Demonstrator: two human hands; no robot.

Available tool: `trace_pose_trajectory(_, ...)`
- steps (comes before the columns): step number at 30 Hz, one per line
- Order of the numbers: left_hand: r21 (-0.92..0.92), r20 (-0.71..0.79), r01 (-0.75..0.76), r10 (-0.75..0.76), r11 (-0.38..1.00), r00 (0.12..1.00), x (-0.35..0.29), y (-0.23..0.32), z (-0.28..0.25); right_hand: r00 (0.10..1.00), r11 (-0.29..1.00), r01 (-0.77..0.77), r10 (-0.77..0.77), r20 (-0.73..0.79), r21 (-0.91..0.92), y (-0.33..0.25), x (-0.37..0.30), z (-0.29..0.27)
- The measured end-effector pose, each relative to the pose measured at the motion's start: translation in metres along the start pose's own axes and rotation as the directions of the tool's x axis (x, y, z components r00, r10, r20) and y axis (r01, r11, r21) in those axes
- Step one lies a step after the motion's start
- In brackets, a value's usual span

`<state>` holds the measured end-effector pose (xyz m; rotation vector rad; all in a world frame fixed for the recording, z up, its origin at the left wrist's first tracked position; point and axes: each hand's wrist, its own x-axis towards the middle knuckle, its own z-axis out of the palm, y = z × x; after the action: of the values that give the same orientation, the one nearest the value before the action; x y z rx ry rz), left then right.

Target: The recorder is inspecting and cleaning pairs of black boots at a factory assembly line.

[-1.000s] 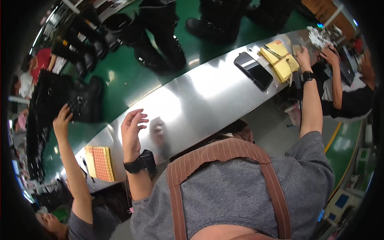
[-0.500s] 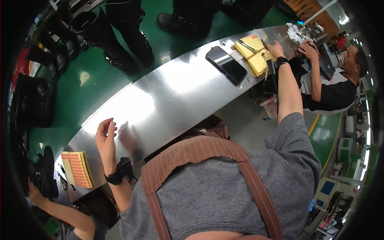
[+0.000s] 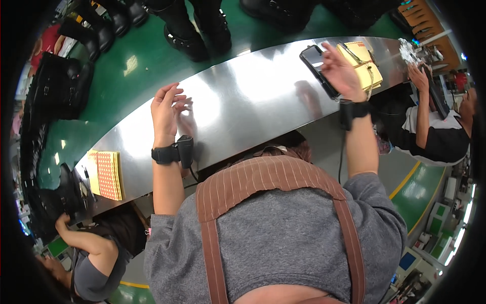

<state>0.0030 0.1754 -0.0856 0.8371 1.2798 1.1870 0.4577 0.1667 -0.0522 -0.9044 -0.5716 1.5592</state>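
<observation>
My left hand [image 3: 166,114] hovers above the left part of the shiny metal bench [image 3: 243,109], fingers loosely bent and apart, with nothing seen in it. My right hand [image 3: 343,76] is raised over the bench's right part, slightly blurred, its fingers spread and holding nothing that I can see. It covers part of a black smartphone [image 3: 309,57]. Just right of that hand lies a stack of yellow envelopes or cards [image 3: 375,78], with a thin dark cord or strap across it. Each wrist wears a black band.
Black boots [image 3: 187,43] stand on a green surface beyond the bench. A red-and-yellow patterned stack [image 3: 108,175] and slim tools lie at the left end. One co-worker's hand [image 3: 63,223] is by a black boot [image 3: 66,190]; another person's hands [image 3: 419,78] are at the right.
My right hand has drawn back leftward from beyond the yellow stack to above the phone. My left hand has lifted farther over the bench. The whole view has shifted.
</observation>
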Motion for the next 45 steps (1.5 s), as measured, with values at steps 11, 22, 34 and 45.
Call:
trace_pose_trajectory(11, -0.331, 0.097, -0.056, 0.093, 0.942, 0.991, 0.016, -0.027, 0.009, 0.986, 0.971, -0.041, 0.002, 0.166, 0.235, 0.075, 0.016, 0.021)
trace_pose_trajectory(22, -0.467, 0.266, 0.080, 0.054, 0.880, 0.962, 0.025, -0.027, -0.007, 0.989, 0.989, -0.064, 0.044, 0.144, 0.134, 0.079, 0.025, 0.022)
trace_pose_trajectory(34, -0.480, 0.239, 0.077, 0.046, 0.874, 0.970, 0.023, -0.024, -0.002, 0.986, 0.995, -0.064, 0.051, 0.160, 0.076, 0.079, 0.026, 0.023)
trace_pose_trajectory(45, -0.469, 0.247, 0.070, 0.054, 0.880, 0.968, 0.023, -0.025, -0.001, 0.990, 0.998, -0.036, 0.029, 0.140, 0.053, 0.080, 0.024, 0.025)
